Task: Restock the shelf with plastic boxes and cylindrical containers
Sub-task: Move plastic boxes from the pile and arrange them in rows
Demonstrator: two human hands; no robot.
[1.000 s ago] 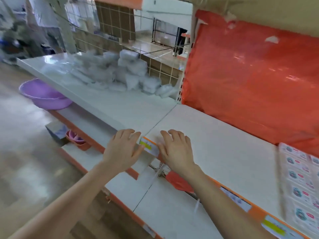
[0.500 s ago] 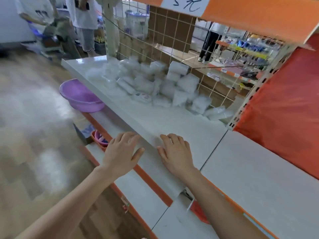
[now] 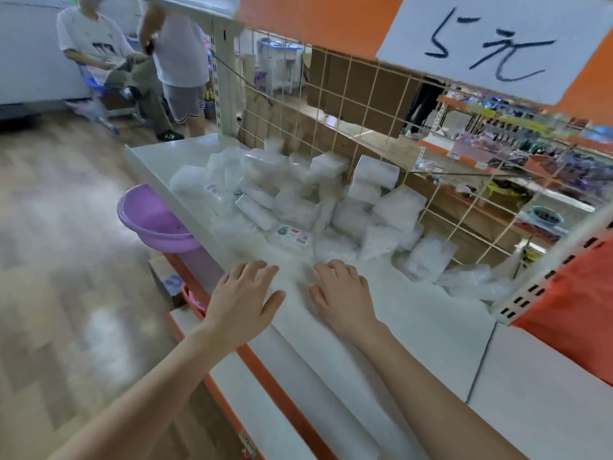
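Empty-handed at the shelf (image 3: 414, 327)
My left hand (image 3: 243, 300) and right hand (image 3: 341, 293) hover at its front, fingers (image 3: 255, 270) apart, holding nothing. The boxes (image 3: 298, 200) lie heaped just beyond the fingertips. I judge a careless reach could topple that loose pile, spilling pieces off the edge toward the basin (image 3: 156, 220).

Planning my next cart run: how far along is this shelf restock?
Done: a loose heap of plastic boxes lies at the back of the shelf. In hand: nothing; the left hand and right hand are open at the shelf's front. Left: no cylindrical containers show, and the shelf's near part is bare.
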